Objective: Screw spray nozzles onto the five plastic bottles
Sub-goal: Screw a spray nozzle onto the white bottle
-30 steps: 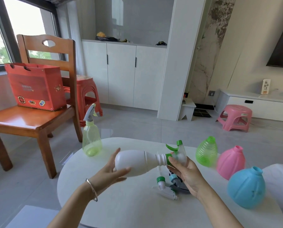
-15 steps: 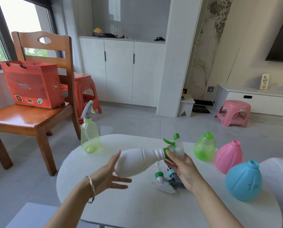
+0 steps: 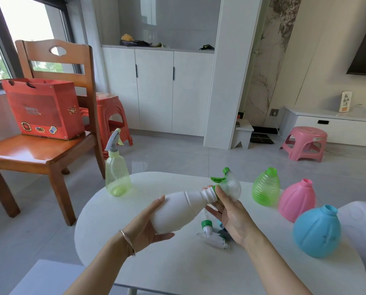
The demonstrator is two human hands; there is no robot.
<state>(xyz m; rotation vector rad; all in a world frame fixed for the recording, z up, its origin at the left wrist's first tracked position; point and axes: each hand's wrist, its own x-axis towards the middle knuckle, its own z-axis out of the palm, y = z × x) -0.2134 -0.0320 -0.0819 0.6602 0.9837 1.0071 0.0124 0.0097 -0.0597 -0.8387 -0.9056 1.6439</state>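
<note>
My left hand (image 3: 144, 227) cups the base of a white bottle (image 3: 178, 210) held tilted above the table, neck pointing up and right. My right hand (image 3: 231, 213) grips a clear spray nozzle with green trigger (image 3: 227, 184) seated at the bottle's ribbed neck. A pale green bottle with a grey nozzle fitted (image 3: 116, 173) stands at the table's far left. Open-necked green (image 3: 266, 189), pink (image 3: 297, 200) and blue (image 3: 316, 231) bottles stand at the right. Loose nozzles (image 3: 211, 236) lie on the table under my right hand.
The white round table (image 3: 177, 273) fills the foreground. A wooden chair (image 3: 39, 150) with a red gift bag (image 3: 43, 109) stands left, a red stool (image 3: 111, 116) behind it. A pink stool (image 3: 305, 142) and white cabinets sit further back.
My left hand has closed back onto the bottle's base after opening half a second ago. The bottle's base has dropped lower, tilting the neck more upward. My right hand stays on the nozzle.
</note>
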